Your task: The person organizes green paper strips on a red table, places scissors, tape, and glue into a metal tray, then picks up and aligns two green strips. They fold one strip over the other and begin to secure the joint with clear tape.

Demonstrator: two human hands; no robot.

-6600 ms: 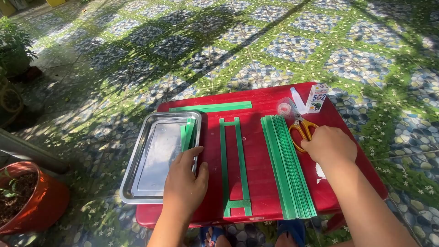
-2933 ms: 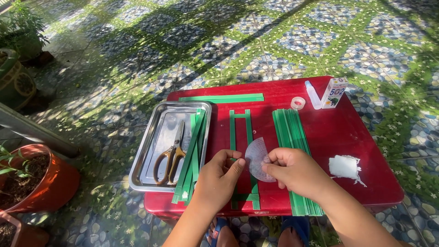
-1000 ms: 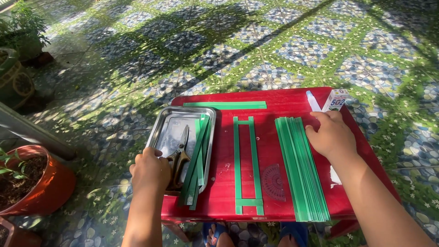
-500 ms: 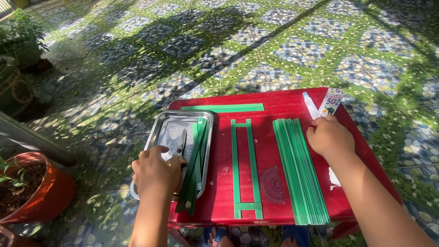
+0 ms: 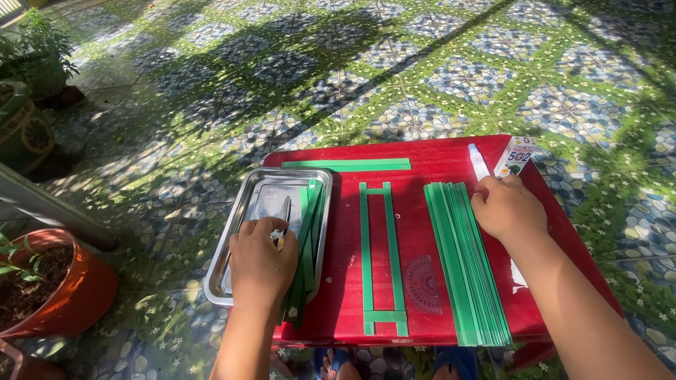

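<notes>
Reaching into the steel tray (image 5: 243, 211) at left, the left hand (image 5: 260, 264) is curled over the scissors (image 5: 284, 214); grip best taken at the handles. Right hand (image 5: 508, 207), fingers bent, rests beside the green strip stack (image 5: 465, 264), near the glue tube (image 5: 479, 162).

scissors (image 5: 284, 211): handles hidden under left hand (image 5: 262, 264) | right hand (image 5: 508, 208): fingertips out of sight
</notes>
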